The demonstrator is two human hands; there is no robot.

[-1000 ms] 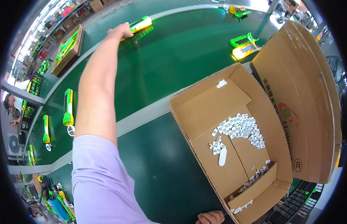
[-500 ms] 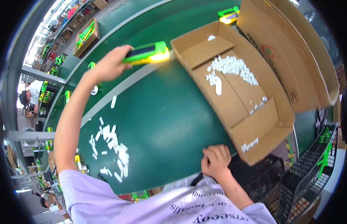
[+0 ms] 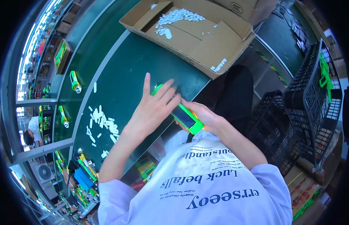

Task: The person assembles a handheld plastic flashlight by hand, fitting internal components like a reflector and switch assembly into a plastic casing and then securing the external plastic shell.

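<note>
My right hand (image 3: 205, 115) is wrapped around a green and yellow flashlight (image 3: 185, 117) with a dark flat panel on its side, held close to my body at the table's near edge. My left hand (image 3: 155, 103) lies across the flashlight's far end, fingers stretched out and one spread away from the others. That hand covers much of the far end, and a bit of green shows past its fingers. Small white plastic pieces (image 3: 103, 122) lie scattered on the green table (image 3: 125, 75), to the left of my left forearm.
An open cardboard box (image 3: 189, 56) with many small white parts sits at the table's far right. Black plastic crates (image 3: 306, 101) stand on the right. More flashlights (image 3: 75, 81) lie along the left, beyond a pale strip. A blue object (image 3: 83, 179) is at lower left.
My left hand has brought the flashlight from the far left back toward my body. My right hand, earlier resting empty at the table edge, now grips it. The view has shifted.
</note>
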